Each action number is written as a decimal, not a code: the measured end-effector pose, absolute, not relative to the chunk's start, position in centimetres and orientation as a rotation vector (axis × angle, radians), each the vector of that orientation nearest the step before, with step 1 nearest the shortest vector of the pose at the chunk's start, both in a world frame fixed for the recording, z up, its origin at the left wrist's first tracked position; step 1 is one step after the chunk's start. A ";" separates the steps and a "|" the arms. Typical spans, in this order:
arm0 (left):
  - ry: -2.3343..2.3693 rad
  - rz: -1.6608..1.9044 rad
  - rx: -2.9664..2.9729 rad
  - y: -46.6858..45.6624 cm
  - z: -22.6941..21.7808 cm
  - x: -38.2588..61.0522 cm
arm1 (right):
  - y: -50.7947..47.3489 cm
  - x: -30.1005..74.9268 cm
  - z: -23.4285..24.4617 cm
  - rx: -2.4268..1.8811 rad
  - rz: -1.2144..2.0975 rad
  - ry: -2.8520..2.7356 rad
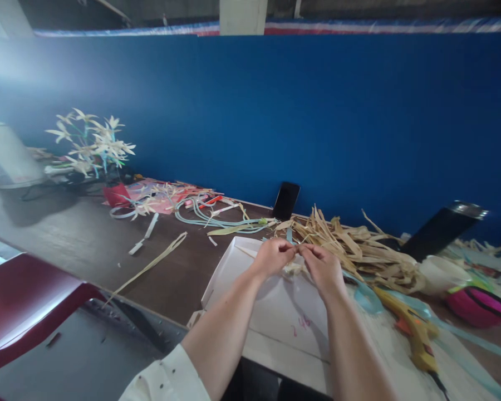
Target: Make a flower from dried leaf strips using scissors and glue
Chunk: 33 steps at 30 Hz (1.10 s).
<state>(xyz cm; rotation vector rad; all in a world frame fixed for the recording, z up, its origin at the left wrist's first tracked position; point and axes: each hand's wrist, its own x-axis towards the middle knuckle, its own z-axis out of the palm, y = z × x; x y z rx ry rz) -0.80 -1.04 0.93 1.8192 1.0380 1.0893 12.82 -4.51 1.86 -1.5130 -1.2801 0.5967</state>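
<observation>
My left hand [273,256] and my right hand [322,267] meet above a white cardboard sheet [275,312], fingertips pinched together on a small pale piece of dried leaf strip [294,268]. Both hands are closed in a pinch on it. Just behind them lies a heap of tan dried leaf strips [350,245]. A single long strip [150,264] lies on the brown table [87,239] to the left.
A yellow glue gun [413,328] and light blue ribbon [367,298] lie at right. A black phone [286,200] leans on the blue wall. Finished pale flowers [92,145], blue cords [209,217], a white bowl [445,273], a pink bag [478,306], a red chair [25,306].
</observation>
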 end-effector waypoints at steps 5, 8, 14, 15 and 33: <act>1.059 1.096 1.765 -1.1 1.0 -0.7 | -4.6 12.6 2.0 -1.491 0.606 -1.281; 1.067 1.097 1.765 -1.0 0.9 -0.7 | -4.7 12.6 2.1 -1.491 0.614 -1.292; 1.040 1.103 1.839 -1.0 0.7 -0.7 | -4.4 12.7 1.8 -1.507 0.630 -1.270; 1.035 1.112 1.865 -1.0 0.7 -0.6 | -4.4 12.8 1.7 -1.504 0.632 -1.264; 0.920 1.007 1.769 -0.5 -0.2 -0.4 | -3.8 12.8 0.7 -1.321 0.853 -0.895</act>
